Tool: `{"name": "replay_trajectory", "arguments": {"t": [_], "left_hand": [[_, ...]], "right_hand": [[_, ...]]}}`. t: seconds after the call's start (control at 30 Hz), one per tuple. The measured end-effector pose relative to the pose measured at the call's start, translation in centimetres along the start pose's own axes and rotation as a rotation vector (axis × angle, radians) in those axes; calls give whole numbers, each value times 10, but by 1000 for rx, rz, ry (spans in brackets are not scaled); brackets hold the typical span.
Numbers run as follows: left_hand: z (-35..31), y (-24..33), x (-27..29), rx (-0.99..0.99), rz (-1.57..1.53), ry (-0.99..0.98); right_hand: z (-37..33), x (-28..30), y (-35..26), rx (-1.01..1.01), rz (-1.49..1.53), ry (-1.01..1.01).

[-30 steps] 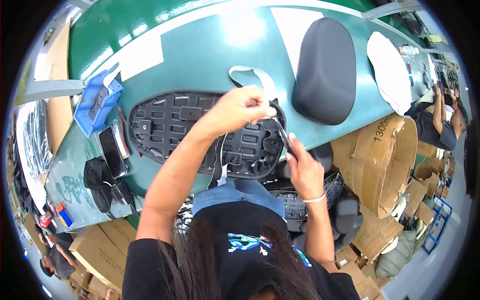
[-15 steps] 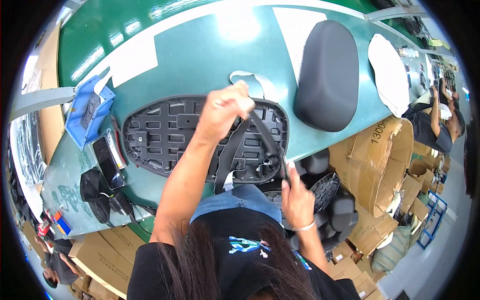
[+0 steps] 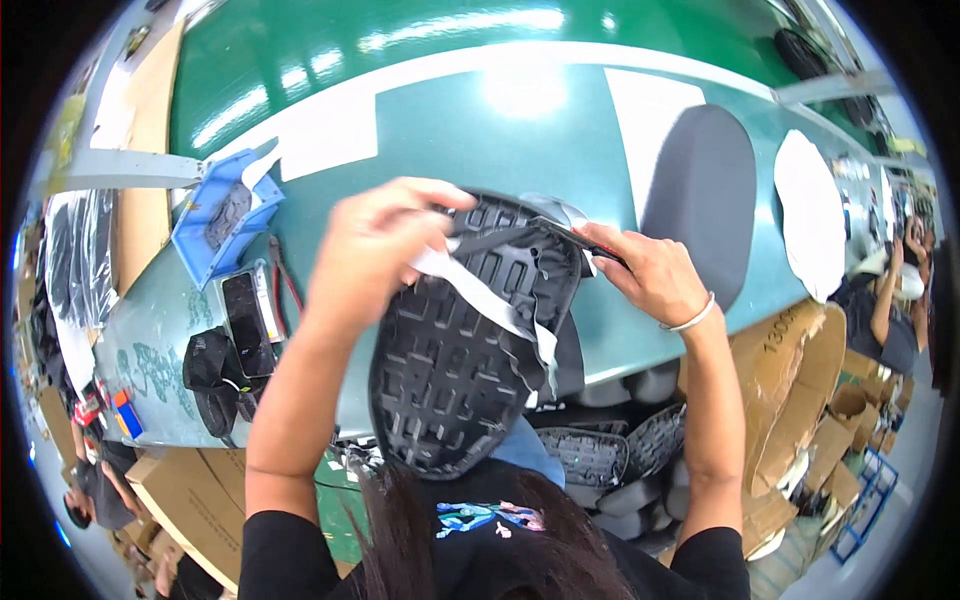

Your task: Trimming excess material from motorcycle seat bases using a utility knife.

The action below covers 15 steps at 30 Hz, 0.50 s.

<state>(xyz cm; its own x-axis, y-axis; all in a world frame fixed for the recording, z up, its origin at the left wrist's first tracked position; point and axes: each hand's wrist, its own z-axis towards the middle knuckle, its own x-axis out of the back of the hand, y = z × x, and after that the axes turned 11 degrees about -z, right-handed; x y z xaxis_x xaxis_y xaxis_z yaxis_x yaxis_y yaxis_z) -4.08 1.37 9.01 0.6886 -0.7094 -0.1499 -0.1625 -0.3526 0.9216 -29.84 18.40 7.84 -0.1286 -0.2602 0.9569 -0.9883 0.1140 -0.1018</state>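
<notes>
Left hand (image 3: 375,245) grasping loose strip (image 3: 485,297), right hand (image 3: 655,275) clenched round one knife (image 3: 604,252), blade at the rim of one upturned seat (image 3: 440,350) across the desk's (image 3: 480,150) near edge! One more seat (image 3: 705,190) rests rightward; one blue bin (image 3: 232,250), left edge.

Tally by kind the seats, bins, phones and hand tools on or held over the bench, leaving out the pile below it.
Seats: 2 (upturned seat, padded seat)
Bins: 1 (blue bin)
Phones: 1 (dark phone)
Hand tools: 2 (held tool in the right hand, red-handled tool)
Total: 6
</notes>
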Motion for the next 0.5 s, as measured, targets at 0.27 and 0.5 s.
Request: {"name": "replay_trajectory", "arguments": {"t": [0.27,0.5], "left_hand": [[59,-37,-33,-321,935,-206],[47,19,35,-643,-136,-39]], "right_hand": [[16,4,-22,104,-137,-24],[-51,-22,-83,-306,44,-71]]}}
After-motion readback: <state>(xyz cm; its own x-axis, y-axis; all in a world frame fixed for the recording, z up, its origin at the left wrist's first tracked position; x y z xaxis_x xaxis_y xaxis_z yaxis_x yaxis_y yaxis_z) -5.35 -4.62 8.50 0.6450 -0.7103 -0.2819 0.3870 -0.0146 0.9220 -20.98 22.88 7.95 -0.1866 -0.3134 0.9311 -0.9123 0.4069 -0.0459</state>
